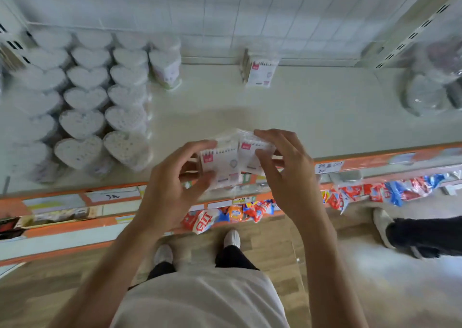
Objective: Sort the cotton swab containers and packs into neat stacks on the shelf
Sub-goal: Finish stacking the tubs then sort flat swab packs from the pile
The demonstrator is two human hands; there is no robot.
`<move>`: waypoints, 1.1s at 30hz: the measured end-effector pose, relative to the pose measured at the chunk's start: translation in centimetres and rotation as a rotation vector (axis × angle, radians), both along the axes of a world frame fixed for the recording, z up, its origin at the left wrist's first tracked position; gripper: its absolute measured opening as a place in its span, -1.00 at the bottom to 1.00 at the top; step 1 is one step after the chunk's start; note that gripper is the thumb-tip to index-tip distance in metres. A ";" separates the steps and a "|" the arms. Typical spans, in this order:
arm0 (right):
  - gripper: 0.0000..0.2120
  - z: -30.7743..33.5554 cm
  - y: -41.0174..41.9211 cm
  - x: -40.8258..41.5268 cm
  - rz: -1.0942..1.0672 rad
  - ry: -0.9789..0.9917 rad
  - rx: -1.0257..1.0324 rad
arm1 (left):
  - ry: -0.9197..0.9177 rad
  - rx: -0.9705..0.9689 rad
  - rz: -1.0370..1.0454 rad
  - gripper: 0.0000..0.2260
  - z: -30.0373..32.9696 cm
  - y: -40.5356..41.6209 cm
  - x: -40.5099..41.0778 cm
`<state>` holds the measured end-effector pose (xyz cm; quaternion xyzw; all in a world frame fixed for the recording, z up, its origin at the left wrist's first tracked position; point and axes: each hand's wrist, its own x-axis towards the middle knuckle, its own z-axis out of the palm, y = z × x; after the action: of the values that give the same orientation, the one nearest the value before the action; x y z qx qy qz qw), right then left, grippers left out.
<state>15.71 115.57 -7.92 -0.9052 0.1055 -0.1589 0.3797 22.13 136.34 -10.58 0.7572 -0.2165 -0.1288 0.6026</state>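
Both hands hold swab packs (233, 163) over the shelf (312, 117) front edge: left hand (172, 180) fingers curled round one side, right hand (287, 167) pinching the other. I judge the slick wrap could slip, dropping packs off the edge. Heart containers (82, 102) stacked left.

White tiled wall (225, 7) fills the top of my view; below it a pale shelf (312, 107) with an orange edge strip (62, 202), then wood-look floor (287, 240) at the bottom.

Glossy clear plastic wraps the swab packs (232, 162); the shelf (312, 107) looks smooth, matt.
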 end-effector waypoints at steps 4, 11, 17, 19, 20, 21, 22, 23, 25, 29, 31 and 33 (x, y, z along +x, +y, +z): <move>-0.71 -0.1 -4.9 1.8 0.082 -0.002 0.007 | -0.030 0.001 0.077 -0.62 -0.1 -4.5 -0.1; -0.72 -2.8 -12.4 7.4 0.129 -0.033 0.051 | -0.251 0.155 0.273 -0.65 -3.2 -10.1 2.9; -0.70 -3.8 -14.3 13.0 0.174 -0.054 0.026 | -0.374 0.326 0.371 -0.63 -4.6 -11.0 2.6; -0.69 -3.9 -14.4 14.7 0.171 -0.066 0.018 | -0.394 0.366 0.384 -0.63 -4.8 -11.0 2.6; -0.68 -4.0 -14.5 15.4 0.178 -0.075 0.007 | -0.409 0.375 0.393 -0.63 -4.8 -11.0 2.6; -0.67 -4.0 -14.5 16.0 0.181 -0.078 -0.002 | -0.426 0.378 0.395 -0.63 -4.9 -11.0 2.6; -0.66 -4.1 -14.6 16.5 0.179 -0.077 -0.011 | -0.444 0.376 0.394 -0.64 -5.0 -10.9 2.7; -0.66 -4.1 -14.7 16.9 0.177 -0.075 -0.019 | -0.458 0.373 0.395 -0.64 -5.0 -10.9 2.7; -0.66 -4.2 -14.8 17.4 0.174 -0.074 -0.033 | -0.467 0.370 0.397 -0.63 -5.0 -10.8 2.8; -0.69 -4.2 -14.9 17.9 0.169 -0.097 -0.028 | -0.463 0.372 0.402 -0.64 -5.0 -10.9 2.7; -0.69 -4.2 -14.8 18.1 0.163 -0.119 -0.018 | -0.458 0.368 0.413 -0.64 -4.9 -11.0 2.7; -0.70 -4.4 -14.7 18.2 0.153 -0.129 -0.017 | -0.448 0.363 0.422 -0.64 -4.8 -11.1 2.7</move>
<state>33.92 100.90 -12.30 -0.9017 0.0101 -0.1886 0.3890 24.78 125.27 -15.35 0.8894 -0.1557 0.1316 0.4091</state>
